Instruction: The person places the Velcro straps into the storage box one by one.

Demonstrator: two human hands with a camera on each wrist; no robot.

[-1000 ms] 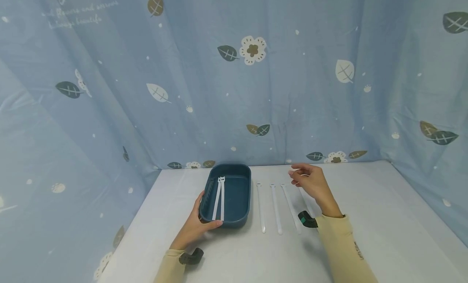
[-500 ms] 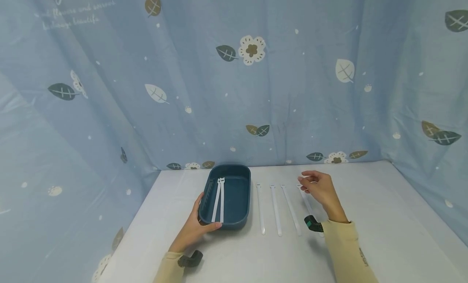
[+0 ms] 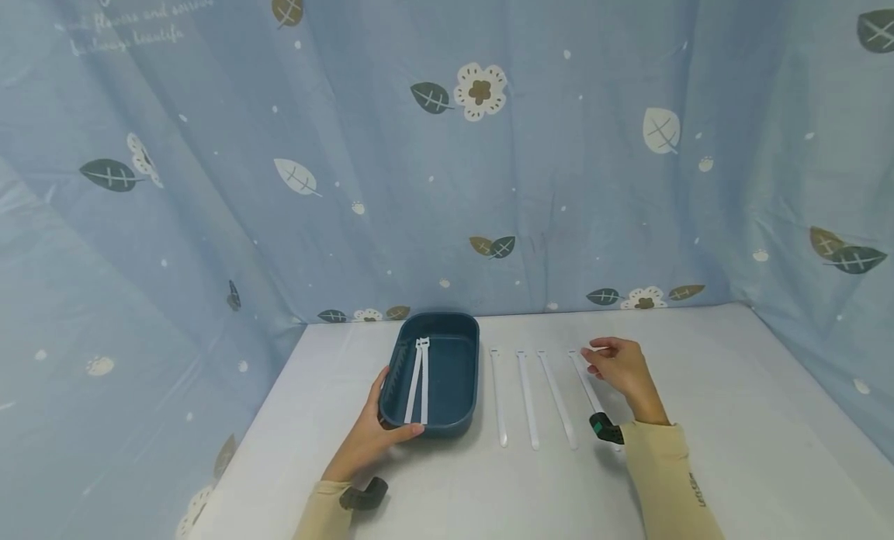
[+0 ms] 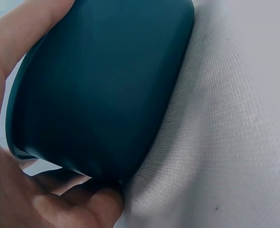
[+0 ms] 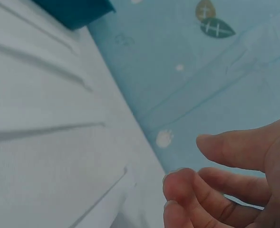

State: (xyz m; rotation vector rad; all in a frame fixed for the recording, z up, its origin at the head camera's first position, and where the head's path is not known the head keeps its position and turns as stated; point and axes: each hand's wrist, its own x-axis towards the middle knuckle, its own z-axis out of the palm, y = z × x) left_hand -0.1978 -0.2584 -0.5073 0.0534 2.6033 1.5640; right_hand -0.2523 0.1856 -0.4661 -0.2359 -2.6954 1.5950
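Note:
My left hand [image 3: 373,439] grips the near left corner of a dark teal plastic basket [image 3: 452,377], thumb over the near rim and fingers along the left wall. In the left wrist view the fingertips [image 4: 104,206] curl at the basket's underside. Two white cable ties [image 3: 424,389] with slotted heads lie inside it. Right of the basket, several more white ties lie roughly side by side. My right hand [image 3: 625,375] hovers at the head of the rightmost cable tie [image 3: 585,381], thumb and fingers apart and nothing between them. Its forearm camera hides part of that tie's lower end.
The left three loose ties, such as the middle cable tie [image 3: 527,400], lie between basket and right hand. A white cloth covers the table [image 3: 754,431]. A blue patterned curtain [image 3: 545,175] hangs along the table's back edge and both sides.
My right hand has moved right and slightly nearer, from beyond the third tie to the rightmost tie's head, uncovering that head. The left hand and basket have stayed put.

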